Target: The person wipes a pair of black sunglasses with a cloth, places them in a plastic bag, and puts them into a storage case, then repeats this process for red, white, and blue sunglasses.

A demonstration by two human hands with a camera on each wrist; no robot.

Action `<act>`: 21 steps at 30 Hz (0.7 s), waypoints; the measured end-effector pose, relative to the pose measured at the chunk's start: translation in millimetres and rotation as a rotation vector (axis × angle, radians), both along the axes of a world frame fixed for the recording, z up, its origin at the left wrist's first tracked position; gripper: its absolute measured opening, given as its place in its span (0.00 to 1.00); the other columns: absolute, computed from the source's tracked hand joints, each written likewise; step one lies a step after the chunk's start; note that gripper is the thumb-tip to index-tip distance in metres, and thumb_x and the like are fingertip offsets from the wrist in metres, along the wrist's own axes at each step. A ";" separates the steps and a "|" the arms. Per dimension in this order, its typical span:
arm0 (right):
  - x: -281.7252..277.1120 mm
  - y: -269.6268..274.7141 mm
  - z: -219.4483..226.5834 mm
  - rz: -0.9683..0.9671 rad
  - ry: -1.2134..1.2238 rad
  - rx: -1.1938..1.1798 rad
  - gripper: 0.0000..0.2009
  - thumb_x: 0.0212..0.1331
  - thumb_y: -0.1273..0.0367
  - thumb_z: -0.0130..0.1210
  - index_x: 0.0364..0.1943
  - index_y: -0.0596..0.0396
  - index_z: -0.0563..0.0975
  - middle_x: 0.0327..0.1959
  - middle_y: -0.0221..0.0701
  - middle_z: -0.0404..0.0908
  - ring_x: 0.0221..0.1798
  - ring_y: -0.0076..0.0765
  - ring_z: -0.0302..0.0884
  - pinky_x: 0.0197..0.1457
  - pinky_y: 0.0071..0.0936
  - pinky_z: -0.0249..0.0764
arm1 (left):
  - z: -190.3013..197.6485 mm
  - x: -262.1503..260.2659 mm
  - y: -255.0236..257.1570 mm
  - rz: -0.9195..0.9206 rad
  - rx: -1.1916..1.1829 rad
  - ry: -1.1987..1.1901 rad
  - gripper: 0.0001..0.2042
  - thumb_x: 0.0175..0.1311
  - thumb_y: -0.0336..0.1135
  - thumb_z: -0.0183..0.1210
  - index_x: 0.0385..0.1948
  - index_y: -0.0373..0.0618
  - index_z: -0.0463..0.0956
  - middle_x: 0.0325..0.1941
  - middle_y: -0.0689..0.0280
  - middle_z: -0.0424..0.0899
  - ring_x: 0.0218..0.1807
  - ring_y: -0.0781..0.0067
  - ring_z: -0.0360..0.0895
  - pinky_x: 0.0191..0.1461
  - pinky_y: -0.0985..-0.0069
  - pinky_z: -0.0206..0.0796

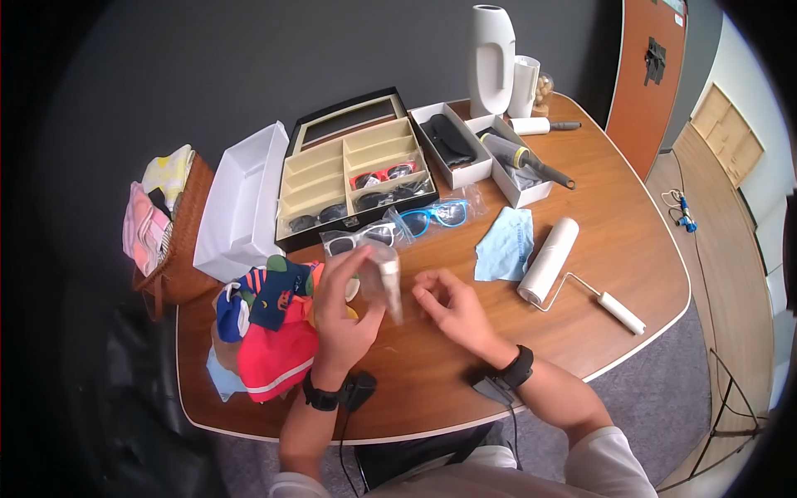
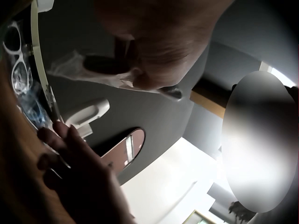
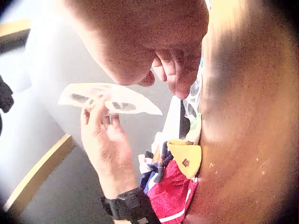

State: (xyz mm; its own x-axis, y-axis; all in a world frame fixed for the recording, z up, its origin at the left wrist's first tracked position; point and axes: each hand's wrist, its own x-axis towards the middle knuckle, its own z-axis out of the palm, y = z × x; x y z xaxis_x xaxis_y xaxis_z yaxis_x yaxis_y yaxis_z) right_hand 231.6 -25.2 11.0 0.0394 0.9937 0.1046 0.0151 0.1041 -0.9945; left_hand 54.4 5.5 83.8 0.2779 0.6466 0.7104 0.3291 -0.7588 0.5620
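My left hand (image 1: pixel 342 311) pinches a pair of glasses in a clear plastic sleeve (image 3: pixel 124 106), raised over the table beside the clothes pile. In the right wrist view its frame looks pale and its lenses dark; the head view blurs it. To the right of it, my right hand (image 1: pixel 458 315) hovers above the wood, fingers loosely bent, with nothing visible in them. White sunglasses (image 1: pixel 361 241) and blue sunglasses (image 1: pixel 432 217) lie in clear wrapping beyond the hands, in front of a compartment case (image 1: pixel 320 178). Inside the case are red sunglasses (image 1: pixel 383 174) and several dark pairs.
Coloured clothes (image 1: pixel 274 357) are heaped at left, near a white bin (image 1: pixel 241 199) and a wicker basket (image 1: pixel 178 241). On the right lie a light-blue cloth (image 1: pixel 505 245), a white roll (image 1: pixel 550 259) and a roller handle (image 1: pixel 621 312). White boxes (image 1: pixel 523 192) stand behind.
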 end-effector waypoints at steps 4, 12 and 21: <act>2.9 2.7 -3.6 0.013 -0.066 0.013 0.22 0.59 0.76 0.56 0.59 0.59 0.67 0.49 0.37 0.78 0.40 0.24 0.76 0.41 0.22 0.74 | -27.3 2.7 -4.9 -0.429 -0.753 -0.758 0.24 0.65 0.19 0.49 0.65 0.33 0.59 0.65 0.53 0.70 0.68 0.54 0.67 0.72 0.57 0.57; -2.9 3.3 -11.1 0.219 0.319 -0.109 0.22 0.61 0.80 0.53 0.60 0.63 0.65 0.51 0.35 0.76 0.46 0.24 0.76 0.45 0.21 0.74 | -96.0 -17.3 21.7 -0.513 -1.158 -1.056 0.21 0.74 0.33 0.44 0.65 0.34 0.58 0.68 0.49 0.65 0.71 0.52 0.62 0.73 0.52 0.57; 6.9 13.7 -15.0 -0.020 0.048 -0.199 0.09 0.65 0.73 0.58 0.44 0.64 0.75 0.30 0.29 0.81 0.29 0.18 0.76 0.31 0.16 0.73 | -106.4 -32.5 28.6 -0.541 -1.239 -1.247 0.23 0.75 0.47 0.46 0.62 0.40 0.62 0.65 0.47 0.68 0.69 0.48 0.64 0.72 0.53 0.57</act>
State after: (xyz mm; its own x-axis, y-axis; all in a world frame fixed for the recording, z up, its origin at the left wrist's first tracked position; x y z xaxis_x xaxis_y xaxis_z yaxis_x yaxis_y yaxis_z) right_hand 238.5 -11.6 -4.0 0.0599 0.9936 -0.0960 -0.0328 -0.0941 -0.9950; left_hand 21.9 34.2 -22.6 0.3564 0.9271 -0.1163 -0.7784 0.3635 0.5118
